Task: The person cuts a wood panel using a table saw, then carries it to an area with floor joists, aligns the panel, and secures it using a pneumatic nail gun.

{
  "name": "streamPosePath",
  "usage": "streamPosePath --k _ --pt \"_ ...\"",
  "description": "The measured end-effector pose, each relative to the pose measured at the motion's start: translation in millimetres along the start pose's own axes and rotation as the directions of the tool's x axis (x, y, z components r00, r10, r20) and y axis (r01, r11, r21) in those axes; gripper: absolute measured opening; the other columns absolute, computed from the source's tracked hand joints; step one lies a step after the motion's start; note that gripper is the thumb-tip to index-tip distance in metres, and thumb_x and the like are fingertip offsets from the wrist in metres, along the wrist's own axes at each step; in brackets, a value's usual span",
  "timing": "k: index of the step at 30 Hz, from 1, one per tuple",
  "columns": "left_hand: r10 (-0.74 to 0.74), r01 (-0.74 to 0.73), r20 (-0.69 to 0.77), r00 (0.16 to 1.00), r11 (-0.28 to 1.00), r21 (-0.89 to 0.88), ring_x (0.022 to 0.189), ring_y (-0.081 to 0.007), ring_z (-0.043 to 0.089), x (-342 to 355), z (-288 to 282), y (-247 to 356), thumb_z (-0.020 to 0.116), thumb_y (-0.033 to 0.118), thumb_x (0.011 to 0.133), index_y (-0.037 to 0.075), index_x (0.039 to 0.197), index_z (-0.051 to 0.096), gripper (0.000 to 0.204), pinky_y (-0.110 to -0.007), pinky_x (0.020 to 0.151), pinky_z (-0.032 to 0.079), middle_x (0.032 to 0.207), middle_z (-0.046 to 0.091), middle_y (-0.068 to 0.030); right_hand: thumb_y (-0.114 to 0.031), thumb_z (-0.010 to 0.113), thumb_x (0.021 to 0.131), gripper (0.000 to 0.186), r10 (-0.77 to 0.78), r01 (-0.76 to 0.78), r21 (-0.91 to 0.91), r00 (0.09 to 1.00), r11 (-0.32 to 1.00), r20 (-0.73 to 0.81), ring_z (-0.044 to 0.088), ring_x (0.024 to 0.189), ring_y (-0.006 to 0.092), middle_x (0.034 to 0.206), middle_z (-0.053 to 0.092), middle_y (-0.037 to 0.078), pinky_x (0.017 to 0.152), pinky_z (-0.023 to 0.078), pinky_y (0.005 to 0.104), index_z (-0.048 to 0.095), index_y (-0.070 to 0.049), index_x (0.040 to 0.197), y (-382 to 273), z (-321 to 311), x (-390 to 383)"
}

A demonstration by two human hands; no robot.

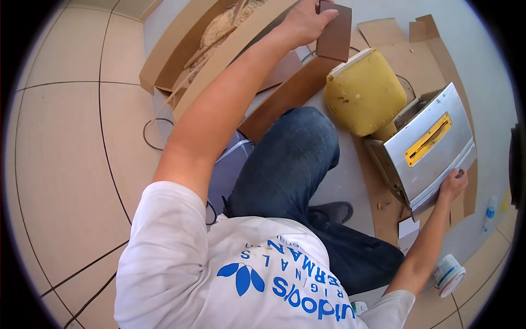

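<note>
At the top, my left hand (pixel 306 23) is closed on the end of a small dark brown board (pixel 335 33), thumb across its near face and the other fingers partly hidden. To the right sits a small table saw (pixel 435 129) with a silver metal top and a yellow slotted insert. My right hand (pixel 453 185) is closed at the lower right edge of that top, beside the grooved metal strip. A longer brown board (pixel 290 98) stands on edge below the small one, running past my knee. A yellow rounded block (pixel 364 93) with a pale upper edge rests against the saw.
A long cardboard box (pixel 235 52) with sawdust and wood strips lies at upper left. Flattened cardboard (pixel 386 33) spreads under the saw. At lower right are a white tub (pixel 449 276) and a small blue-labelled bottle (pixel 489 213). Cables (pixel 150 134) run over the floor.
</note>
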State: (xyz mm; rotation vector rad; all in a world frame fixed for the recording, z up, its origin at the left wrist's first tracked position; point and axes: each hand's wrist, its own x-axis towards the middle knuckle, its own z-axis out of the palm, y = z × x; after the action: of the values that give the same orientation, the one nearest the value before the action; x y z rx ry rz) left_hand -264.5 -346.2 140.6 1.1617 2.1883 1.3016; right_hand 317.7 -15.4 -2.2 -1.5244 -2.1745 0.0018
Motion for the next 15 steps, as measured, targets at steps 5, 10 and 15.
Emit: streamPosePath --k 5,10,15 --pt "-0.325 0.324 0.015 0.946 0.936 -0.137 0.100 -0.0168 0.063 -180 41 -111 0.068 0.021 0.099 0.005 0.131 0.055 0.038 -0.034 0.089 0.052 0.106 0.068 -0.0099 -0.038 0.056 0.094 0.055 0.206 -0.208 -0.095 0.978 0.973 -0.034 0.057 0.121 0.0418 0.131 0.061 0.027 0.107 0.044 0.0456 0.062 0.003 0.130 -1 -12 -11" --pt "-0.699 0.706 0.098 0.708 0.702 -0.091 0.124 -0.0412 0.061 -277 134 -186 0.064 0.030 0.100 0.013 0.138 0.052 0.044 -0.046 0.103 0.049 0.131 0.064 -0.0250 -0.032 0.055 0.101 0.050 0.288 -0.330 0.260 0.939 0.907 0.185 0.058 0.120 0.0342 0.127 0.061 0.024 0.105 0.044 0.0411 0.056 0.009 0.129 1 -23 -80" --pt "-0.597 0.557 0.149 0.789 0.796 0.236 0.126 -0.0408 0.059 -266 130 -202 0.063 0.022 0.100 0.012 0.140 0.054 0.043 -0.046 0.107 0.048 0.135 0.062 -0.0218 -0.036 0.060 0.102 0.066 0.296 -0.429 0.304 0.869 0.851 0.397 0.053 0.128 0.0262 0.151 0.045 0.016 0.100 0.048 0.0375 0.037 -0.002 0.154 -22 -66 -194"
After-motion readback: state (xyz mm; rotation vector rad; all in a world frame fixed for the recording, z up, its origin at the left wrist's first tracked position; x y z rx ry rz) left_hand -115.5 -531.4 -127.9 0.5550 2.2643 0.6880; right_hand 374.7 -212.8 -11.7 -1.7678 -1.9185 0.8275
